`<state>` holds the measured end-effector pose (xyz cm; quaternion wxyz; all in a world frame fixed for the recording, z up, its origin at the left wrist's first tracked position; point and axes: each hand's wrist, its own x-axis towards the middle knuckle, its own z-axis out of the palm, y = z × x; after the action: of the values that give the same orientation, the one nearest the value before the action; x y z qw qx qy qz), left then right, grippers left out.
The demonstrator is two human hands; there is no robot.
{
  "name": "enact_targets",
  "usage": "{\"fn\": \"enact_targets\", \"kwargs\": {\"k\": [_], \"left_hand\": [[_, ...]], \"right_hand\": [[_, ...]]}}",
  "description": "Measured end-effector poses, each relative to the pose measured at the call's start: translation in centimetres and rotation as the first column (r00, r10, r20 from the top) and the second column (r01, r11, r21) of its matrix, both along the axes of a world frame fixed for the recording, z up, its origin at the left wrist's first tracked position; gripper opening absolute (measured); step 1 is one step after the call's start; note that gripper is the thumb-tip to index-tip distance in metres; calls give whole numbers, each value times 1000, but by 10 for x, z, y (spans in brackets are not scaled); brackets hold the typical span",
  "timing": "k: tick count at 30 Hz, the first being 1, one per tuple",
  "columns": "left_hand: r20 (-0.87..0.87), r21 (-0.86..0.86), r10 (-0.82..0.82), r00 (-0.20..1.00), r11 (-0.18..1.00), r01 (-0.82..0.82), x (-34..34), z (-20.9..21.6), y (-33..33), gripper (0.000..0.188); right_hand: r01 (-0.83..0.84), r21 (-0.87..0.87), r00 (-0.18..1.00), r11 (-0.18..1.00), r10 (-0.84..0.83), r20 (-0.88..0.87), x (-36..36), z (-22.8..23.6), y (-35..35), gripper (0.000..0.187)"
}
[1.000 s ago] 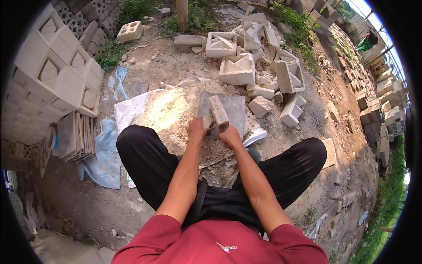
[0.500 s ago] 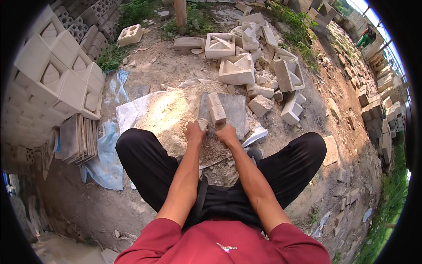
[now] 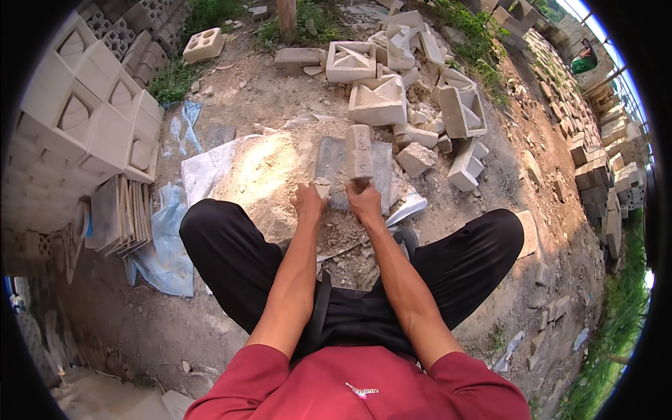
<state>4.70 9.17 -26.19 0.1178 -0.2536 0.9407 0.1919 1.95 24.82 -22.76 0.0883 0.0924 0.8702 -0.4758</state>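
Observation:
My right hand (image 3: 365, 203) is closed round the short dark handle of a mallet (image 3: 360, 152). Its long, pale, block-shaped head points away from me and covers part of a flat grey slab (image 3: 332, 165) on the ground. Just left of it, my left hand (image 3: 309, 201) grips a small pale chunk of broken block (image 3: 321, 186) near the slab's close edge. Crumbled rubble (image 3: 341, 236) lies under and between my wrists. Beside my left hand rises a heap of pale crushed material (image 3: 262, 171), partly in bright sun.
Broken decorative blocks (image 3: 378, 101) lie piled beyond the slab to the right. Stacked blocks (image 3: 98, 105) and upright thin boards (image 3: 126, 217) stand at left, near a blue sheet (image 3: 171, 245). A wooden post (image 3: 287, 19) rises at the far side. My bent knees flank both arms.
The mallet has turned more upright in view and its head appears lifted and shifted right, away from the chunk. My left hand stays in nearly the same place with the chunk.

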Motion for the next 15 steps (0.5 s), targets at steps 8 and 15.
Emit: {"fn": "enact_targets", "kwargs": {"k": [8,15], "left_hand": [[90,35,-1,996,999,-3,-3,12,-2,61],[-7,26,-5,1000,1000,5,0,7,3,61]], "right_hand": [[-179,159,975,971,153,163,-4,-3,16,58],[-68,42,997,997,69,-27,8,4,-8,59]]}}
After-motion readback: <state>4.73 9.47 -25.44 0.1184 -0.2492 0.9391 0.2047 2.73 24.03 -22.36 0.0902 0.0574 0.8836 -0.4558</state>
